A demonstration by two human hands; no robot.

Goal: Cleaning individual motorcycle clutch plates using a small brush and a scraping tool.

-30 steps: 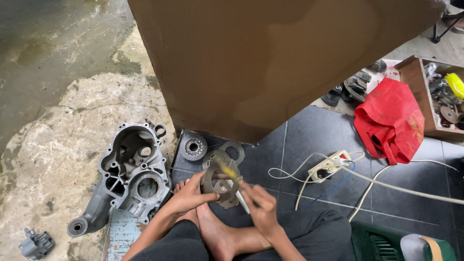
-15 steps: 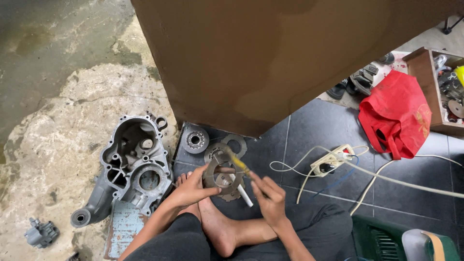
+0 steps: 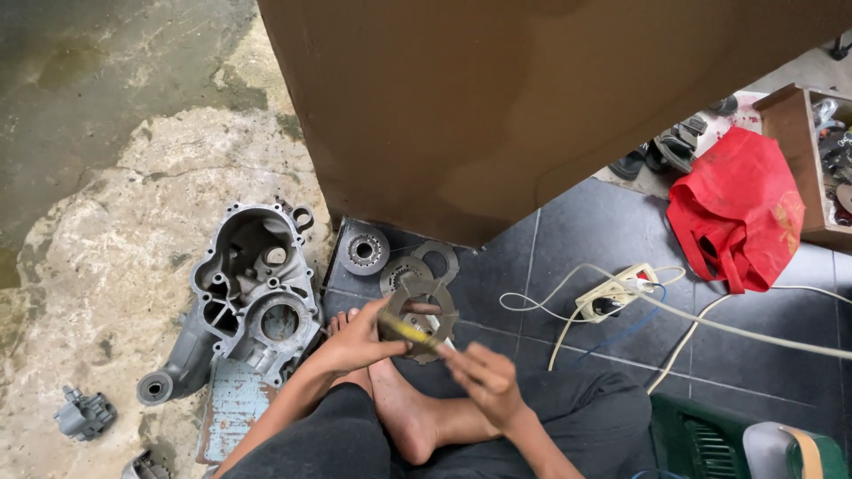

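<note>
My left hand [image 3: 355,341] grips a round notched metal disc [image 3: 424,306] with a big centre hole, holding it tilted above my bare foot [image 3: 404,410]. My right hand [image 3: 479,380] holds a thin yellow-handled tool [image 3: 406,331] whose far end lies against the disc's face. Just beyond the disc, on the dark tile floor, lie a toothed gear hub [image 3: 365,251], a flat ring [image 3: 437,259] and another round plate [image 3: 401,271].
A grey cast engine case [image 3: 251,288] lies on the rough concrete at the left, with a small metal part [image 3: 82,414] further left. A brown board [image 3: 532,106] rises ahead. A white power strip with cables [image 3: 614,297], a red bag [image 3: 737,213] and a green crate [image 3: 710,439] are at the right.
My right hand has pulled back toward me and the yellow tool now lies flatter across the disc. The view has shifted slightly; the left hand keeps its hold.
</note>
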